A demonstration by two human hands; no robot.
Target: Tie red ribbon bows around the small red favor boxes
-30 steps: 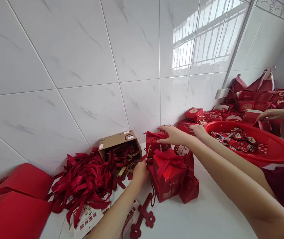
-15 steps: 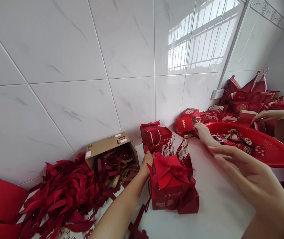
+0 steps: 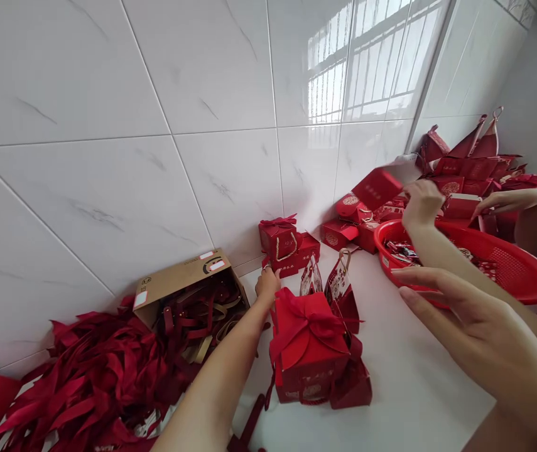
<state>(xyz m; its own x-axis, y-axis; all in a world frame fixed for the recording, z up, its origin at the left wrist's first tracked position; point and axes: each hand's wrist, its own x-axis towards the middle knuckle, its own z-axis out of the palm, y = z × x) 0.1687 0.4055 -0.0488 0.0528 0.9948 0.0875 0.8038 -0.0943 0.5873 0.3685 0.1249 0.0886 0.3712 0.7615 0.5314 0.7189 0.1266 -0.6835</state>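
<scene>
R hand (image 3: 474, 344) now off small ribboned box (image 3: 271, 240).

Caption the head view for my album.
Left hand at small red boxes by the tiled wall, right hand open over the white table.

The head camera looks forward and down (from nearby) at tabletop (image 3: 393, 376) and wall (image 3: 221, 75).

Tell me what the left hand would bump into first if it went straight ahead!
Probably the small rope-handled red box, just beyond the left hand. They may even be touching; the depth is hard to judge here.
</scene>
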